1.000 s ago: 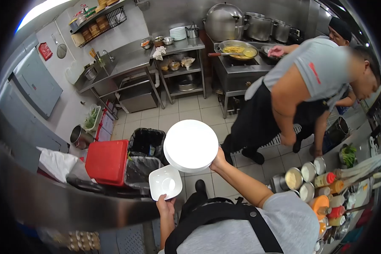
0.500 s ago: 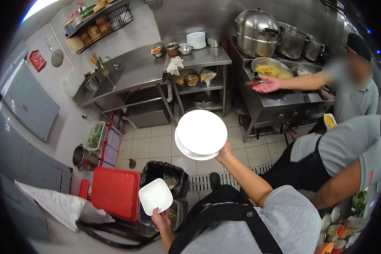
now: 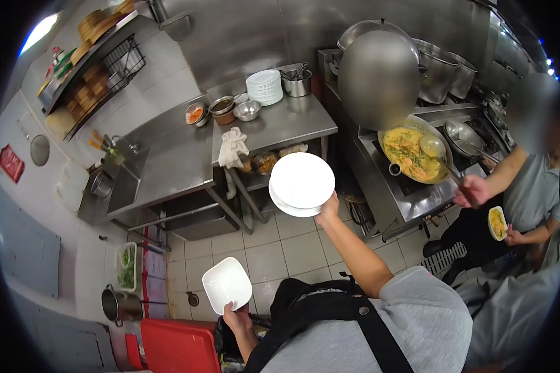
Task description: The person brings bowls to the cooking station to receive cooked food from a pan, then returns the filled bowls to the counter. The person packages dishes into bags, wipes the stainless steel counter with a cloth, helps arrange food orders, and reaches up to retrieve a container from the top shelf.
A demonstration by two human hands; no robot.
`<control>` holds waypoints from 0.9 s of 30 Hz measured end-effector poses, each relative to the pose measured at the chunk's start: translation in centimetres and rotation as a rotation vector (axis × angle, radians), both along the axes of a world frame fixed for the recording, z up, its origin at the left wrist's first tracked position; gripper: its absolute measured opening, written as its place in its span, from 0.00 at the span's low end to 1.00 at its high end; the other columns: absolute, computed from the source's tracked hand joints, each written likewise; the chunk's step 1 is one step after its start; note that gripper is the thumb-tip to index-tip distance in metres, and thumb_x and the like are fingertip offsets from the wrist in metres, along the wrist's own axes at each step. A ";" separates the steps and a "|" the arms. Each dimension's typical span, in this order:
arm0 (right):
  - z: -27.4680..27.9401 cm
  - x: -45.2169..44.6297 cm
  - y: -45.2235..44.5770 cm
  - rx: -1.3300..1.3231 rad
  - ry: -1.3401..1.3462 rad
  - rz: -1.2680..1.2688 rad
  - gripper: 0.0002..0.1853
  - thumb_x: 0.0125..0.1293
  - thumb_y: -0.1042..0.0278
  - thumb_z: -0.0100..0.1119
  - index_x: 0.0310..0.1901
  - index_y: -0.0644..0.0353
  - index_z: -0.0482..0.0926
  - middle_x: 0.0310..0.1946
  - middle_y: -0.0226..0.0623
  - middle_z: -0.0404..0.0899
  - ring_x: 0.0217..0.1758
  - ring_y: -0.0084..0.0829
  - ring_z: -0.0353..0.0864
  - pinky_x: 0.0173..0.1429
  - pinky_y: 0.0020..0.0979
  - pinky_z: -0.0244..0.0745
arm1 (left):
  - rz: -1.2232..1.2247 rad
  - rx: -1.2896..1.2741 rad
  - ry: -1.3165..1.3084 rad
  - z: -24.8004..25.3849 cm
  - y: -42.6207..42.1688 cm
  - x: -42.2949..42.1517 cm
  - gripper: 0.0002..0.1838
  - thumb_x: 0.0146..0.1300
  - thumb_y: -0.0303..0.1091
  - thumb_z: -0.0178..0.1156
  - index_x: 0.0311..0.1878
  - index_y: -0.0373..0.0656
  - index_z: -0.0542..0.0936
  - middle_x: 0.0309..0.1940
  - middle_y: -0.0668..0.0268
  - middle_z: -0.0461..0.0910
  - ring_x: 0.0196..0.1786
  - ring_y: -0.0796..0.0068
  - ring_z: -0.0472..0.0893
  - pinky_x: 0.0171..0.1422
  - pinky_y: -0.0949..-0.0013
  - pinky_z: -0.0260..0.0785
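Observation:
My left hand [image 3: 237, 315] grips the lower edge of a white square bowl [image 3: 227, 285], its thumb on the rim. Round white plates [image 3: 302, 180], one over another, rest in my right hand [image 3: 328, 210], which holds them at their right edge; most of its fingers are hidden underneath. The plates are above and to the right of the bowl, apart from it. Beyond them stands a steel table [image 3: 298, 122] with a stack of white plates [image 3: 264, 87], metal bowls [image 3: 247, 110] and a white cloth [image 3: 233, 147].
At the right a co-worker [image 3: 529, 180] holds a ladle over a pan of yellow food [image 3: 410, 152] on the stove, and a small dish. A red lid [image 3: 179, 345] is at the lower left. A sink [image 3: 128, 178] and a wall shelf [image 3: 96, 68] are at the left.
The view has moved forward, nearer the steel table and stove. Both hands keep hold of their dishes. The co-worker at the stove now has a ladle in the hand that was reaching out.

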State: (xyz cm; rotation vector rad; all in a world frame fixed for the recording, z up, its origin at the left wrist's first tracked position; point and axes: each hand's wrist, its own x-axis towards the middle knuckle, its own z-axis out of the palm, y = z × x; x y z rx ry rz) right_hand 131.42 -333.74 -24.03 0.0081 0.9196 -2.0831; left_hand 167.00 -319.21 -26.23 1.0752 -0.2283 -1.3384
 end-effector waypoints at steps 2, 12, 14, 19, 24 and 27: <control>-0.7 -2.1 -4.0 0.007 0.030 -0.065 0.20 0.66 0.65 0.43 0.57 0.64 0.60 0.50 0.40 0.70 0.52 0.32 0.71 0.53 0.32 0.69 | -0.024 0.016 -0.019 1.1 -4.5 -1.9 0.28 0.49 0.29 0.48 0.57 0.37 0.61 0.49 0.55 0.68 0.48 0.58 0.73 0.46 0.60 0.72; -6.3 -11.7 -19.8 -0.016 0.060 -0.463 0.21 0.70 0.59 0.31 0.55 0.66 0.63 0.50 0.41 0.70 0.52 0.32 0.70 0.54 0.31 0.65 | -0.452 0.006 -0.076 2.2 -29.9 -8.3 0.32 0.49 0.29 0.49 0.60 0.40 0.57 0.53 0.56 0.66 0.54 0.57 0.70 0.53 0.53 0.68; -6.6 -13.0 -21.9 -0.020 0.052 -0.529 0.21 0.70 0.59 0.30 0.54 0.67 0.63 0.50 0.41 0.70 0.53 0.32 0.70 0.55 0.31 0.65 | -0.569 0.008 -0.090 3.1 -34.8 -10.0 0.31 0.48 0.29 0.49 0.60 0.40 0.58 0.53 0.55 0.66 0.53 0.57 0.70 0.53 0.53 0.68; -8.7 -15.0 -26.8 0.168 0.094 -0.715 0.20 0.70 0.61 0.32 0.55 0.68 0.63 0.50 0.42 0.70 0.53 0.31 0.69 0.56 0.29 0.62 | -0.717 -0.023 -0.118 3.7 -44.8 -13.7 0.27 0.51 0.29 0.49 0.58 0.39 0.59 0.49 0.54 0.68 0.48 0.55 0.74 0.43 0.53 0.74; -8.7 -15.7 -31.3 0.432 0.069 -0.970 0.20 0.69 0.61 0.32 0.52 0.69 0.65 0.49 0.43 0.71 0.51 0.32 0.69 0.56 0.30 0.62 | -0.824 0.004 -0.131 3.7 -51.1 -19.3 0.26 0.51 0.34 0.52 0.56 0.42 0.62 0.48 0.59 0.70 0.49 0.61 0.72 0.46 0.58 0.71; -9.1 -17.0 -33.2 0.801 0.191 -0.908 0.18 0.68 0.60 0.35 0.50 0.66 0.66 0.45 0.49 0.71 0.50 0.41 0.69 0.55 0.36 0.62 | -0.889 0.036 -0.080 2.8 -53.1 -22.7 0.25 0.51 0.35 0.53 0.55 0.42 0.63 0.48 0.58 0.70 0.49 0.62 0.72 0.47 0.60 0.71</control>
